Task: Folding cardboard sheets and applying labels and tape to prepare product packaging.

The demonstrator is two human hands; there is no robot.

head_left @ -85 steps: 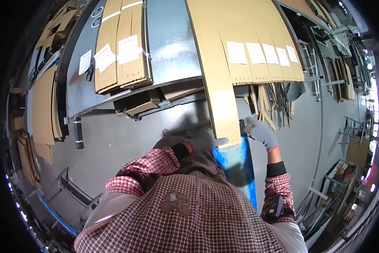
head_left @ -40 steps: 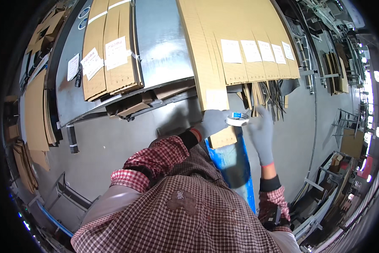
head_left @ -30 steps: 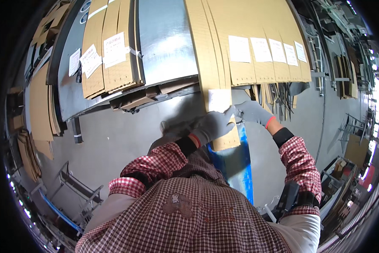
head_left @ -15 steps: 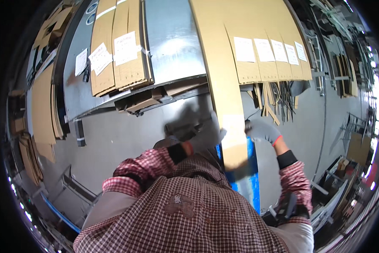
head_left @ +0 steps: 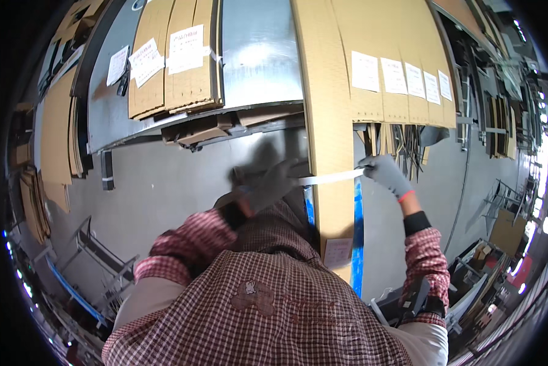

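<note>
A white strip of tape [head_left: 332, 177] is stretched crosswise over a long, narrow cardboard stack [head_left: 334, 210] in front of me. Its left end is at the fingers of my left hand [head_left: 275, 186], grey-gloved and closed, just off the stack's left edge. My right hand [head_left: 386, 175], also gloved in grey, closes on the other end beyond the right edge; a small dark thing shows at its fingertips, too small to name. Nearer my body, a printed paper label [head_left: 338, 252] lies on the cardboard in shadow. A blue support [head_left: 358, 244] shows beneath the stack.
Labelled cardboard bundles [head_left: 396, 36] extend ahead to the right. On the metal table [head_left: 259, 67] to the left lie more labelled bundles [head_left: 192, 82]. Thin offcut strips [head_left: 402, 143] hang below the right-hand bundles. Metal frames [head_left: 103, 250] stand at the lower left.
The tape now shows stretched between my hands. My left hand has moved left, and my right hand slightly up. The label near my body has come into clear sight.
</note>
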